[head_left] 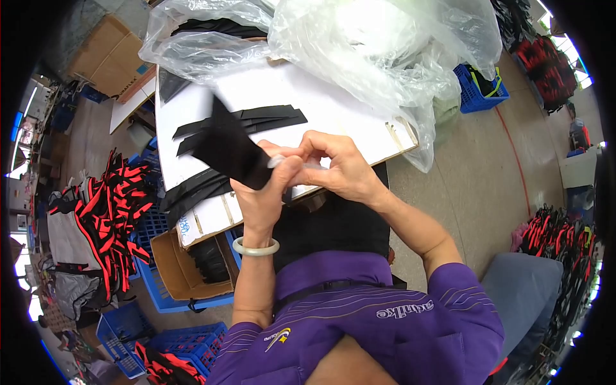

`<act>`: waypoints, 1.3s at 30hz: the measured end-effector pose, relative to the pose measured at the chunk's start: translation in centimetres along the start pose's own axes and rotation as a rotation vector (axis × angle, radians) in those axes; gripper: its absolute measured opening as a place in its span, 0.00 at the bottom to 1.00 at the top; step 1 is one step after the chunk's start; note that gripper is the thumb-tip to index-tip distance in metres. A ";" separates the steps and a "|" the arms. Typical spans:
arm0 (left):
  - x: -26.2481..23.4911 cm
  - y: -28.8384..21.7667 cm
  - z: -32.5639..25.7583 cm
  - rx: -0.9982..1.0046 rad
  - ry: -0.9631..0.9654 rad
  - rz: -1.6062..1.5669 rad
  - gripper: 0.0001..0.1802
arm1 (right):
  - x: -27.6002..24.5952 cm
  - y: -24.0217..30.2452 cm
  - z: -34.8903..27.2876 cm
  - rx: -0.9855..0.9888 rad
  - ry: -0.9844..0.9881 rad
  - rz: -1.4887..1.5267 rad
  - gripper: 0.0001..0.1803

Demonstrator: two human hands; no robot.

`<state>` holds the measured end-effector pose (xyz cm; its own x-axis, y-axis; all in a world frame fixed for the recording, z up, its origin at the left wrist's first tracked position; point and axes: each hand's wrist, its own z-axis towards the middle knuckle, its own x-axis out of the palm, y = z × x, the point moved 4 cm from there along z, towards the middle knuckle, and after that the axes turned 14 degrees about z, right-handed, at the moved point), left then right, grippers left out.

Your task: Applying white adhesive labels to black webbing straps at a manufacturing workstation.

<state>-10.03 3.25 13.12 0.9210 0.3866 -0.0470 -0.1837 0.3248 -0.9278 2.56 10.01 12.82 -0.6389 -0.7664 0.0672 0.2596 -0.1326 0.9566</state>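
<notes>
My left hand (262, 204), with a pale bangle on its wrist, is closed round the lower end of a flat black fabric-like piece (228, 142). The piece slants up and to the left above the table, its upper end blurred. Close beside it, my right hand (350, 172) has thumb and forefinger pinched on a small whitish, translucent strip (313, 167). That strip runs between both hands; my fingers partly cover it, so its kind is unclear. Beneath the hands, several black strips (273, 115) lie in stacks on the white tabletop (327, 96).
Clear plastic bags (378, 58) cover the table's far side. A cardboard box (176, 273) of black pieces sits in a blue crate (157, 285) below the near left edge. Red-and-black pieces (115, 218) are heaped at left. A blue basket (478, 93) stands right of the table.
</notes>
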 end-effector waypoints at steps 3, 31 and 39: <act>0.6 1.9 -0.5 -0.483 -0.154 -0.667 0.18 | 0.3 0.6 -0.3 -0.084 -0.109 0.181 0.09; -0.7 2.3 0.5 -0.219 -0.224 -0.842 0.19 | 2.2 0.8 -0.2 0.107 -0.128 -0.279 0.14; -1.7 4.3 1.4 -0.422 -0.263 -1.252 0.19 | 2.1 2.9 -1.2 -0.183 -0.069 -0.480 0.08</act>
<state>-12.90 5.20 9.75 0.2892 0.1963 0.9369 0.8889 0.3082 -0.3390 2.90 7.27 15.41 -0.7616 -0.5503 -0.3424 0.0442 -0.5711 0.8197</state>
